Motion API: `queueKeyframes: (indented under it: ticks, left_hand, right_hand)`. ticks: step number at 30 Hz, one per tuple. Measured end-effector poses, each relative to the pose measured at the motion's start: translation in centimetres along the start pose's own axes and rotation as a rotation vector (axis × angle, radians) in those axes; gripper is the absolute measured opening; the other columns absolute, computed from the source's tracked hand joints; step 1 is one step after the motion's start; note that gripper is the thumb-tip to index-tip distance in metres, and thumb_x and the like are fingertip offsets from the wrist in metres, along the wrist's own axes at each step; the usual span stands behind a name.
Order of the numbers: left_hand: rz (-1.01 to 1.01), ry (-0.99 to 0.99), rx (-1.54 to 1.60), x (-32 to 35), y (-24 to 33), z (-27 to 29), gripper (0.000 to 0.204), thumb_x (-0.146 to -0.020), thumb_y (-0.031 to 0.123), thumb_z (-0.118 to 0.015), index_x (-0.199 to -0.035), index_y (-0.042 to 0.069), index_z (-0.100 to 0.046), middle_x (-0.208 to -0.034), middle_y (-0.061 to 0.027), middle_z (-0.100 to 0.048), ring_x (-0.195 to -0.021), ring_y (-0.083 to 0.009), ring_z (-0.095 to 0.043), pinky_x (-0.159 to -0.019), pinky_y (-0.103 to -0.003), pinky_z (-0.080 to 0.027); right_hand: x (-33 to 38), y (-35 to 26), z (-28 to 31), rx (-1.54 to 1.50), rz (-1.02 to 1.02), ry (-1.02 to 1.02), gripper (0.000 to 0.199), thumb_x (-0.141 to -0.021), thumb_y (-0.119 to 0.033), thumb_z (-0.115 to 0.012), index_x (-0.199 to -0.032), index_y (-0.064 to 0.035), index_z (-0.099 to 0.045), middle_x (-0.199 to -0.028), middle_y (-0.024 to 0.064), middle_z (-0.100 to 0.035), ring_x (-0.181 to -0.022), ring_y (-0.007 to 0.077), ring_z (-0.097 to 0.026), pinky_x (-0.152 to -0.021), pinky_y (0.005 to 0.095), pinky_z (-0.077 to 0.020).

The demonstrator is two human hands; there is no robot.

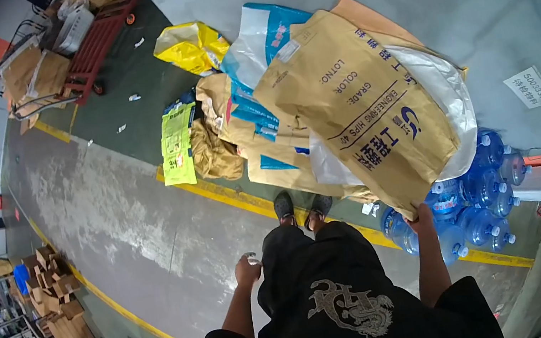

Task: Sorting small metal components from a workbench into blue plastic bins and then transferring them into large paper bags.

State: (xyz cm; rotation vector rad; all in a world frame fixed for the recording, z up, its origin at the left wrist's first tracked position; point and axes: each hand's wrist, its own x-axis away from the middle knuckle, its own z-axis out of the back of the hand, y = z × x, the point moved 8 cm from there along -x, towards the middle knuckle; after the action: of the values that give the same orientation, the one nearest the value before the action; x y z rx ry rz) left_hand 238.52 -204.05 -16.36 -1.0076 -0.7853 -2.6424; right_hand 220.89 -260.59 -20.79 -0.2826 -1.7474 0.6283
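My right hand (422,217) grips the bottom corner of a large flat brown paper sack (352,100) printed with dark lettering. The sack slants up and away to the left, over a heap of other sacks. White sacking (458,107) shows along its right side, and a blue-and-white bag (261,33) lies beyond it. My left hand (248,270) hangs beside my left thigh, its fingers curled round a small pale, shiny thing too small to name. Further left in the heap are a yellow bag (191,47), a lime-green bag (176,146) and a crumpled brown sack (216,153).
Several blue water bottles (478,215) stand close by my right hand. A yellow floor line (238,193) runs past my feet. At the far left is a red cart (101,50); cardboard (67,328) is stacked at the left. A paper sign (528,87) is at the right.
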Motion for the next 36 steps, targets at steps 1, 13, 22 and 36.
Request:
queueKeyframes:
  ticks: [1,13,22,36]
  left_hand:
    - [-0.064,0.015,0.022,-0.9,1.5,0.6,0.04,-0.066,0.02,-0.061,-0.105,0.01,-0.06,-0.085,-0.0148,-0.066,-0.085,-0.0314,-0.062,-0.076,-0.038,-0.048]
    - [-0.412,-0.016,-0.03,-10.5,11.2,2.8,0.034,-0.074,0.025,-0.064,-0.103,0.007,-0.059,-0.096,-0.0163,-0.063,-0.092,-0.0335,-0.059,-0.08,-0.04,-0.047]
    - [-0.164,-0.213,-0.041,-14.2,4.7,0.1,0.038,-0.073,0.033,-0.064,-0.102,0.008,-0.061,-0.098,-0.0178,-0.063,-0.096,-0.0332,-0.058,-0.083,-0.04,-0.046]
    - [-0.367,-0.416,-0.343,-25.7,17.6,-9.5,0.052,-0.069,0.031,-0.066,-0.11,0.002,-0.054,-0.108,-0.0194,-0.059,-0.104,-0.0338,-0.054,-0.089,-0.039,-0.042]
  right_hand:
    - [-0.4,-1.5,0.8,0.106,0.165,0.026,0.029,-0.083,-0.024,-0.049,-0.106,-0.0076,-0.054,-0.094,0.01,-0.061,-0.08,0.0285,-0.059,-0.061,0.0427,-0.0482]
    - [26.0,-37.9,-6.5,0.9,1.448,0.266,0.011,-0.08,-0.005,-0.051,-0.082,-0.0042,-0.062,-0.078,0.0014,-0.057,-0.07,0.0107,-0.047,-0.062,0.0255,-0.0393]
    - [47.9,-46.2,13.5,0.747,1.599,0.899,0.032,-0.084,-0.013,-0.047,-0.106,0.0075,-0.059,-0.1,0.0111,-0.062,-0.086,0.0193,-0.058,-0.075,0.0303,-0.0454]
    - [63.7,-38.8,24.9,1.075,1.324,1.571,0.034,-0.083,-0.014,-0.05,-0.111,0.003,-0.059,-0.107,0.0134,-0.062,-0.093,0.0212,-0.058,-0.08,0.0325,-0.0474]
